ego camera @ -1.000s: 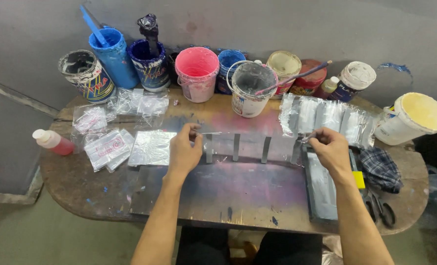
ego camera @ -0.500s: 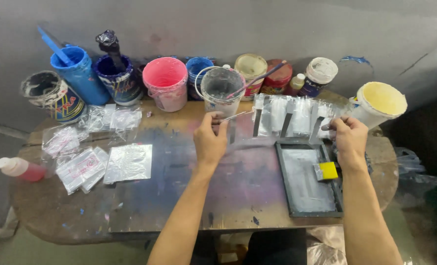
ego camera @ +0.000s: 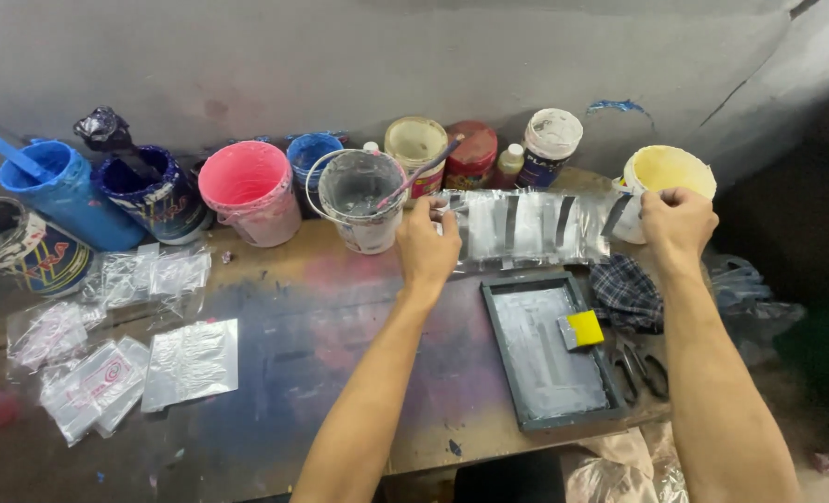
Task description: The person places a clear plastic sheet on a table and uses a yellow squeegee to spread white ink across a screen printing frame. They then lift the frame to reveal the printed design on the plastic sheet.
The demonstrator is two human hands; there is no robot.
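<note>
Both bare forearms reach forward from the table's near edge toward its far edge. Left hand (ego camera: 428,244), back up, fingers curled closed in a pinch. Right hand (ego camera: 677,221) further right, near the far right corner, fingers likewise pinched shut.

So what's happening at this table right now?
A person holds a strip of clear plastic bags stretched between both hands, the left hand at one end and the right hand at the other, above a paint-stained table. Below the strip lies a grey tray with a yellow-handled scraper. Paint buckets, including a pink bucket, line the back edge, and loose bags lie on the left.
</note>
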